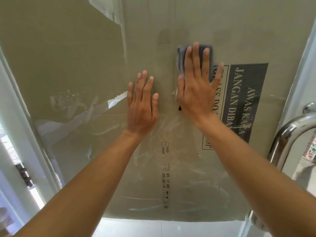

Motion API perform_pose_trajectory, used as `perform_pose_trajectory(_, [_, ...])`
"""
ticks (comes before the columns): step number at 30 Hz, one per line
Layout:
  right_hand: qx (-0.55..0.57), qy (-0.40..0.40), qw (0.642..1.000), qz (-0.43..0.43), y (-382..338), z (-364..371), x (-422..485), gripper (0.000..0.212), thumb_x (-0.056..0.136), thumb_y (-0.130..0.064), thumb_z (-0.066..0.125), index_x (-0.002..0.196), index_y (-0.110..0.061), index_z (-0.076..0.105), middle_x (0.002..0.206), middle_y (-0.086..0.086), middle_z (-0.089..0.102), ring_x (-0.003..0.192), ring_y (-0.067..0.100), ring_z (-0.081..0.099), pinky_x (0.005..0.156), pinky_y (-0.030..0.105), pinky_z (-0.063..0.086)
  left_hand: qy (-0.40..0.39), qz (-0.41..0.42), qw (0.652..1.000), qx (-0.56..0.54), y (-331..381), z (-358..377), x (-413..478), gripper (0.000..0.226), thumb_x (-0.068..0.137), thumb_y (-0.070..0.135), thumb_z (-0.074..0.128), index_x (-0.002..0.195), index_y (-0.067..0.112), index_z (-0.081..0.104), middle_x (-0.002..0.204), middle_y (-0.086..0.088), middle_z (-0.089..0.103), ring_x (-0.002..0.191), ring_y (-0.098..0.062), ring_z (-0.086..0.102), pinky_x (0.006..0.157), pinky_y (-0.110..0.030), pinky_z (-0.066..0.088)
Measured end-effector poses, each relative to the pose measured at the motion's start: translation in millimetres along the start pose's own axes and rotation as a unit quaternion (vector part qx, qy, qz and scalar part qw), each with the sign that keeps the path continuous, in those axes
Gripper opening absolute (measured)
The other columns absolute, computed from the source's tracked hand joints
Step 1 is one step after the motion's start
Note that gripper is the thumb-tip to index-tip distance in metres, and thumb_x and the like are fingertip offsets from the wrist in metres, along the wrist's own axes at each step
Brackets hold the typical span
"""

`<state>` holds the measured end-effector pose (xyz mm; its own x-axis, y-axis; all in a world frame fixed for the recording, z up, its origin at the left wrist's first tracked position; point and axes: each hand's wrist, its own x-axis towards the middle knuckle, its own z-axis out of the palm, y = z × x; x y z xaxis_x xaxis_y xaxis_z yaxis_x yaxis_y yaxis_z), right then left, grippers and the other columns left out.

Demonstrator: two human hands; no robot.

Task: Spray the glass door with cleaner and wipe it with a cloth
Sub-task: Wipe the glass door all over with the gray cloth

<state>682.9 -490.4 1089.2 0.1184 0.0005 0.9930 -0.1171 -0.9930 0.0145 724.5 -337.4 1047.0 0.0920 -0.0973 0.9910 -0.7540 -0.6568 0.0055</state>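
A: Head view: both arms reach up to the glass door [171,23]. What is the right hand [196,86] doing?

B: It lies flat, fingers spread apart, pressing a folded grey cloth [181,57] against the glass. The cloth shows above and left of the fingers.

A: And the left hand [142,106]?

B: Just left of the cloth and a little lower, palm flat on the glass, fingers loosely spread, holding nothing.

A: What sits behind the pane?

B: Brown cardboard [68,57] with a dark printed label [246,100] immediately right of the cloth, partly covered by the right hand. Small printed marks run well below the cloth.

A: Anything else near it?

B: A curved chrome handle [287,137] far right of the cloth and lower, on the white door frame [301,69]. Smeary streaks cross the glass below the cloth.
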Motion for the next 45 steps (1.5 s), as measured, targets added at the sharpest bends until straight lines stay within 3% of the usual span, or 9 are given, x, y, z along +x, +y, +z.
perform_pose_trajectory(5, [0.009,0.011,0.999,0.038,-17.0,1.2,14.3,0.054,0.103,-0.027,0.033,0.154,-0.011,0.024,0.16,0.008,0.026,0.148,0.027,0.022,0.118,0.058,0.013,0.002,-0.02,0.996,-0.09,-3.2,-5.5,-1.6,0.041,0.1,0.013,0.036,0.138,-0.004,0.043,0.149,-0.02,0.038,0.142,-0.028,0.032,0.119,-0.047,0.019])
perform_pose_trajectory(12, [0.017,-0.014,0.999,-0.039,-37.0,15.1,-59.0,0.053,0.104,-0.026,0.041,0.153,-0.01,0.028,0.159,0.009,0.028,0.148,0.026,0.022,0.116,0.06,0.019,-0.009,-0.017,0.988,-0.154,-9.8,-13.4,-3.5,0.041,0.099,0.011,0.037,0.135,-0.008,0.044,0.147,-0.025,0.038,0.14,-0.03,0.034,0.108,-0.059,0.032])
perform_pose_trajectory(19, [0.003,-0.04,0.995,-0.091,-42.4,17.1,-99.6,0.059,0.099,-0.027,0.053,0.151,-0.013,0.029,0.158,0.005,0.027,0.146,0.021,0.021,0.113,0.063,0.025,-0.037,-0.022,0.981,-0.19,-15.9,-21.6,-4.3,0.04,0.099,0.008,0.039,0.135,-0.009,0.043,0.148,-0.025,0.036,0.141,-0.032,0.033,0.11,-0.057,0.033])
perform_pose_trajectory(24, [-0.006,-0.014,1.0,-0.017,-46.5,11.0,-27.8,0.053,0.105,-0.028,0.034,0.154,-0.011,0.025,0.16,0.008,0.027,0.149,0.026,0.019,0.116,0.06,0.016,-0.033,-0.022,0.98,-0.196,-17.8,-23.9,-2.6,0.043,0.1,0.015,0.037,0.137,-0.006,0.043,0.149,-0.02,0.037,0.142,-0.026,0.032,0.113,-0.051,0.032])
perform_pose_trajectory(28, [0.029,0.001,0.999,0.025,-52.3,7.4,27.0,0.055,0.102,-0.025,0.034,0.154,-0.008,0.024,0.16,0.011,0.025,0.148,0.03,0.02,0.118,0.057,0.011,-0.047,-0.033,0.974,-0.219,-20.5,-28.8,-0.9,0.044,0.101,0.016,0.036,0.138,-0.007,0.04,0.15,-0.022,0.035,0.143,-0.026,0.03,0.117,-0.034,0.028])
perform_pose_trajectory(33, [0.038,-0.018,0.999,0.004,-66.4,9.3,1.8,0.055,0.103,-0.023,0.036,0.154,-0.008,0.022,0.161,0.011,0.023,0.149,0.029,0.02,0.119,0.055,0.014,-0.01,-0.039,0.974,-0.221,-12.1,-34.3,1.8,0.044,0.1,0.015,0.036,0.136,-0.01,0.041,0.148,-0.025,0.035,0.142,-0.03,0.032,0.116,-0.037,0.029])
perform_pose_trajectory(39, [0.031,-0.083,0.994,-0.056,-91.3,13.4,-68.9,0.057,0.103,-0.041,0.041,0.151,-0.012,0.035,0.158,0.007,0.029,0.147,0.024,0.018,0.117,0.056,0.026,0.031,-0.009,0.982,-0.187,6.6,-37.5,-2.9,0.041,0.098,0.013,0.039,0.131,-0.01,0.046,0.142,-0.027,0.043,0.136,-0.029,0.039,0.113,-0.039,0.033])
perform_pose_trajectory(42, [0.095,-0.108,0.988,-0.058,-86.3,11.7,-68.0,0.059,0.104,-0.04,0.032,0.154,-0.009,0.026,0.162,0.009,0.018,0.15,0.021,0.004,0.12,0.054,0.013,0.018,-0.038,0.982,-0.182,16.2,-37.2,-13.9,0.044,0.097,0.013,0.039,0.131,-0.013,0.046,0.143,-0.027,0.041,0.138,-0.031,0.036,0.115,-0.038,0.03])
perform_pose_trajectory(45, [0.233,-0.156,0.957,-0.078,-73.6,5.2,-64.2,0.06,0.105,-0.026,0.041,0.156,-0.009,0.015,0.163,0.005,0.0,0.15,0.015,-0.011,0.122,0.047,-0.007,0.003,-0.087,0.982,-0.166,26.7,-36.1,-22.3,0.047,0.098,0.017,0.035,0.135,-0.011,0.044,0.146,-0.023,0.041,0.141,-0.029,0.033,0.116,-0.042,0.03])
